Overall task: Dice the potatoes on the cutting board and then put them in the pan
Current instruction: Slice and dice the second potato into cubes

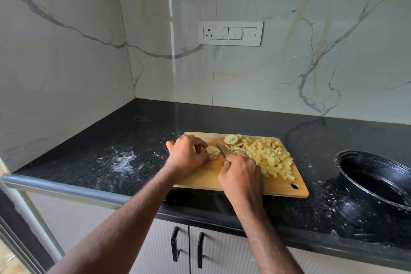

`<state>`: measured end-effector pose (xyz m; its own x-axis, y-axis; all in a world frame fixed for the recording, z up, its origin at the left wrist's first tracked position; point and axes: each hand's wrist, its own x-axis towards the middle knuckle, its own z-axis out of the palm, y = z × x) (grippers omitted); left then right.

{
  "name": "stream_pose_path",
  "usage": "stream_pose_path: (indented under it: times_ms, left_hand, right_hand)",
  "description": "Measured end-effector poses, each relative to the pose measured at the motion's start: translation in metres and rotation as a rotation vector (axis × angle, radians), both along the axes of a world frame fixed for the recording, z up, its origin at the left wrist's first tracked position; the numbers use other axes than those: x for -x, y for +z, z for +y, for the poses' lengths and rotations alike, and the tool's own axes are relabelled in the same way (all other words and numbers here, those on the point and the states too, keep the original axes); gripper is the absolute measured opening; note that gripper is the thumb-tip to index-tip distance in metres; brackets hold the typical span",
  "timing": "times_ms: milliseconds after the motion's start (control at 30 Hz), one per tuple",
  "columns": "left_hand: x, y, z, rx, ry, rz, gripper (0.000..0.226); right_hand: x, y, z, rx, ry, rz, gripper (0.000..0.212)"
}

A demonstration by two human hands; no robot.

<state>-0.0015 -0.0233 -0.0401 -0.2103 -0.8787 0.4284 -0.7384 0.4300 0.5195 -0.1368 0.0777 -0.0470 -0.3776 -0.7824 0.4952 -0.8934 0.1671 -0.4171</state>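
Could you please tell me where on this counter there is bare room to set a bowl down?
The black counter left of the cutting board is bare up to the corner walls, as is the strip behind it. The board is crowded: diced potato, slices, both hands. The black pan fills the right.

Support surface: black speckled stone desk (155, 131), set into a corner of white marble-veined wall, with a rounded grey front edge. White powdery smears on the desk left of centre (124, 162) and scattered at right.

Directly on the desk: rectangular light wooden cutting board (287, 189), lying flat near the front edge, hanging hole at its near right corner. Round black metal pan (347, 184), right of the board and apart from it, partly cut off by the frame edge.
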Motion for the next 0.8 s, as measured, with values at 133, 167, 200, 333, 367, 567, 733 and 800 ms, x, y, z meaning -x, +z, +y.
stream_pose_path:
  times_ms: [133, 167, 200, 333, 367, 567, 733, 800]
  left_hand:
    - [0.004, 0.002, -0.003, -0.085, -0.022, 0.035, 0.031]
    - [0.005, 0.002, -0.003, -0.093, -0.036, 0.038, 0.031]
    - [0.006, 0.001, -0.004, -0.092, -0.047, 0.044, 0.032]
    - [0.000, -0.003, -0.007, -0.082, -0.001, 0.120, 0.048]
    - [-0.002, -0.003, -0.007, -0.092, 0.020, 0.095, 0.055]
    - [-0.002, 0.000, -0.004, -0.121, -0.015, -0.071, 0.051]
    - [-0.002, 0.003, -0.011, -0.142, -0.046, -0.079, 0.049]
    - [-0.002, 0.006, -0.013, -0.176, -0.074, -0.103, 0.046]
  right_hand:
    - [0.001, 0.000, -0.001, 0.001, 0.024, 0.001, 0.020]
    - [0.001, 0.000, -0.001, 0.001, 0.031, -0.004, 0.020]
    - [0.001, 0.000, -0.001, 0.002, 0.037, -0.010, 0.020]
    - [0.000, 0.000, -0.001, 0.009, 0.033, -0.006, 0.017]
    - [0.000, 0.000, -0.001, 0.008, 0.028, -0.001, 0.017]
    - [0.002, -0.002, -0.001, 0.026, 0.063, 0.006, 0.019]
    - [0.000, -0.002, 0.001, 0.036, 0.073, -0.002, 0.017]
    - [0.000, -0.002, 0.001, 0.037, 0.055, -0.011, 0.017]
